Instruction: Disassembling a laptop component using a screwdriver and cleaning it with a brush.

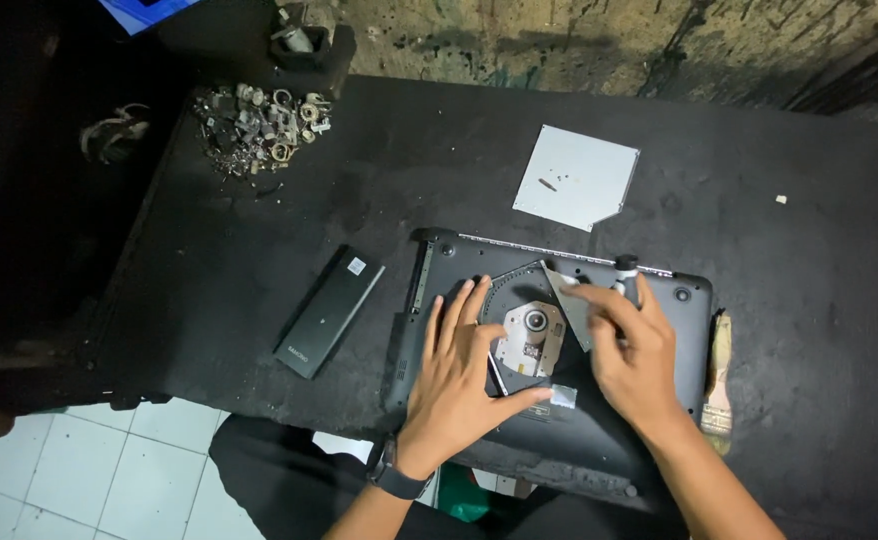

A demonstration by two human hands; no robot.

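A black laptop [674,335] lies upside down on the dark table, with a black optical drive tray [531,338] resting on its underside. My left hand [459,375] lies flat with spread fingers on the laptop and the drive's left part. My right hand [634,350] pinches the handle of a screwdriver [626,268] whose black top shows above my fingers, near the laptop's far edge. A grey metal piece [566,300] lies under my right fingers.
A silver square drive cover [577,176] with small screws on it lies beyond the laptop. A black battery bar [330,310] lies to the left. A heap of metal scrap [259,125] sits far left. A brush [720,385] lies right of the laptop.
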